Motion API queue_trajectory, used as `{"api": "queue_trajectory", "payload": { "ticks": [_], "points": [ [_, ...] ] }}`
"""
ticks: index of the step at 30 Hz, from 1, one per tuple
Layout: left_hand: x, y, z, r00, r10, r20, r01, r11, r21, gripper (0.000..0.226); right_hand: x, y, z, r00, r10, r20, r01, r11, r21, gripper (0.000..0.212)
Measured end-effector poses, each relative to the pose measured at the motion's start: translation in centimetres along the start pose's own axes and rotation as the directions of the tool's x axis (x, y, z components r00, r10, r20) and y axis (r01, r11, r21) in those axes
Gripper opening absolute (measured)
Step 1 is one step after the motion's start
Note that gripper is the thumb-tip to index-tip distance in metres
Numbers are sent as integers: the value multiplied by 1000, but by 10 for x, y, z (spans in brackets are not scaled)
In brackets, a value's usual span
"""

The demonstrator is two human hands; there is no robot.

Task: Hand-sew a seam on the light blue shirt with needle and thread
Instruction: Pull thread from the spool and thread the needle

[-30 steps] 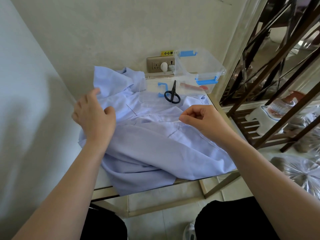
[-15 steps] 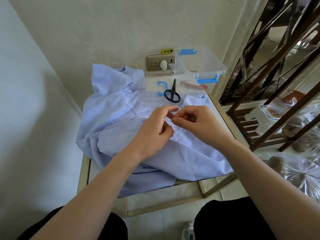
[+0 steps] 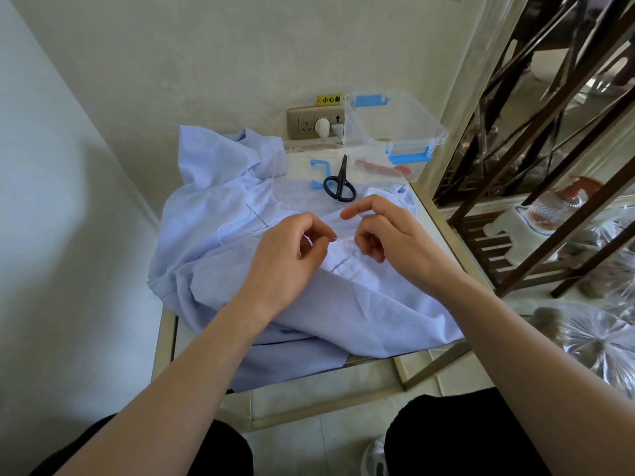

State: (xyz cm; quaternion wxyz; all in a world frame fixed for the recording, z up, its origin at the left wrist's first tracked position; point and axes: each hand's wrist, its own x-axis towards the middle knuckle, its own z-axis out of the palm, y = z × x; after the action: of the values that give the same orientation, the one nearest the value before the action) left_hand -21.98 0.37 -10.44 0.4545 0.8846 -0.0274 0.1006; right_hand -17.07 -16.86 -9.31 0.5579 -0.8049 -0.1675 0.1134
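Light blue shirt point(image 3: 360, 304) lying unsewn; needle point(image 3: 257, 214) resting on it; left hand point(image 3: 285, 259) and right hand point(image 3: 395, 235) pinching thread point(image 3: 343, 238), likely knotting; seam pending.

Your table point(image 3: 165, 341): small, glass top, gold metal frame, mid-frame. Light blue shirt point(image 3: 360, 304) covers most of top, folds hanging over near edge. Clear box point(image 3: 398, 128), blue latches, upper right corner by wall.
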Motion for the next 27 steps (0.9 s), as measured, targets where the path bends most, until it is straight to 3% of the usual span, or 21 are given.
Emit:
{"api": "queue_trajectory", "payload": {
  "ticks": [12, 19, 27],
  "points": [
    [2, -1, 0, 999, -4, -50, 3, 1000, -22, 17, -2, 1, -3, 999, -37, 28, 39, 997, -72, 29],
    [2, -3, -2, 998, -23, -51, 19, 997, -80, 14, -4, 3, -1, 991, -114, 71, 122, 985, -120, 6],
    [2, -4, -2, 998, -23, -56, 18, 995, -95, 12, 0, 5, 3, 989, -145, 12, 145, 975, -166, 10]
  ]
}}
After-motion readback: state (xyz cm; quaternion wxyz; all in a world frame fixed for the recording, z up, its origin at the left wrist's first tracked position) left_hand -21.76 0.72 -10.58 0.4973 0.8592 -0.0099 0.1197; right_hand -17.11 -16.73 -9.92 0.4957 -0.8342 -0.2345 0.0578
